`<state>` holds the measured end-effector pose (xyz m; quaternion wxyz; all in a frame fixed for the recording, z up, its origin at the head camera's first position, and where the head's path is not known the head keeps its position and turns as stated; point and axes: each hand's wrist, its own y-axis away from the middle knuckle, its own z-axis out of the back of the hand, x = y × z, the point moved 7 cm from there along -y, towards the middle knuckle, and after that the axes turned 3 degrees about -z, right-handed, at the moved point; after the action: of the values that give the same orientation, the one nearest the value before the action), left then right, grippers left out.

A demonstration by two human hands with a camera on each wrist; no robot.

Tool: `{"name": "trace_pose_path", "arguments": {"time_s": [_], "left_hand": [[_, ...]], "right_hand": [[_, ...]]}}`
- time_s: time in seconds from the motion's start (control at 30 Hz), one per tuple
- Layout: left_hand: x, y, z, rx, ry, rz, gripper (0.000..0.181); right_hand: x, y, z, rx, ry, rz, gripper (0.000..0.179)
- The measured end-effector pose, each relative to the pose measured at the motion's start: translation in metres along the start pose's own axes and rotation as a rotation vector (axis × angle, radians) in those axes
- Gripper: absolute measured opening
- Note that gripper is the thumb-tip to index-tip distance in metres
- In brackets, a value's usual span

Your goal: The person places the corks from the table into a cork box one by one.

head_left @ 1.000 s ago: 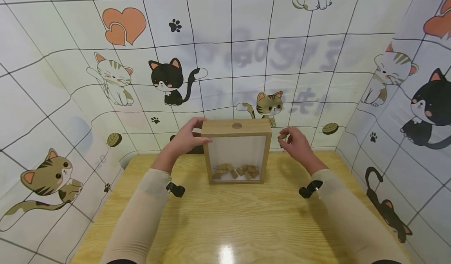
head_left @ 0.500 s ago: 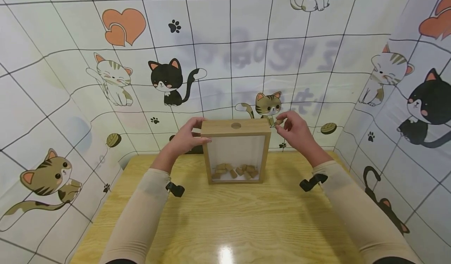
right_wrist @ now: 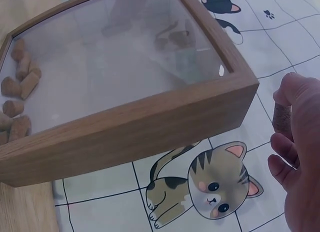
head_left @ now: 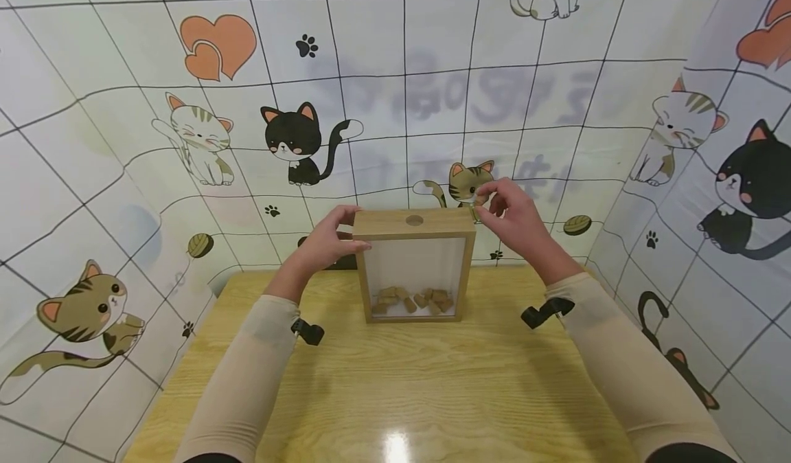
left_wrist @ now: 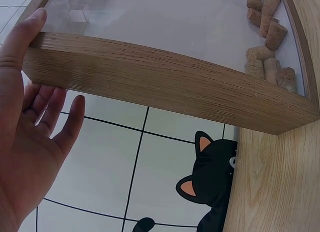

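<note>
A wooden shadow box (head_left: pixel 414 226) with a clear front and a round hole in its top edge stands upright on the table. Several cork stoppers (left_wrist: pixel 275 35) lie at the bottom inside it. My left hand (head_left: pixel 330 240) grips the box's upper left corner, thumb at the front and fingers behind. Just above and beside the upper right corner is my right hand (head_left: pixel 509 219), apart from the box. In the right wrist view it pinches a cork stopper (right_wrist: pixel 282 118) between thumb and fingers; most of that cork is covered by the hand.
The wooden table (head_left: pixel 408 380) runs out in front of the box. Behind and on both sides hangs a cloth (head_left: pixel 383 106) printed with cats and grid lines. A dark form (head_left: pixel 342 264) shows partly behind the box near my left hand.
My right hand has risen and moved left, from beside the box to its upper right corner, carrying the cork. The left hand and the box have stayed put.
</note>
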<state>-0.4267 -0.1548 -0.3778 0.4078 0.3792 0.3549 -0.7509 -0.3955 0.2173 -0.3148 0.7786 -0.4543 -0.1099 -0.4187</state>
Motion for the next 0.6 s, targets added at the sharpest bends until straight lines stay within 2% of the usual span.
{"name": "trace_pose_path", "arguments": {"time_s": [0.6], "left_hand": [[0.001, -0.002, -0.001, -0.001, -0.003, -0.016, 0.082]], "right_hand": [[0.031, -0.015, -0.024, 0.12, -0.046, 0.03, 0.027]]}}
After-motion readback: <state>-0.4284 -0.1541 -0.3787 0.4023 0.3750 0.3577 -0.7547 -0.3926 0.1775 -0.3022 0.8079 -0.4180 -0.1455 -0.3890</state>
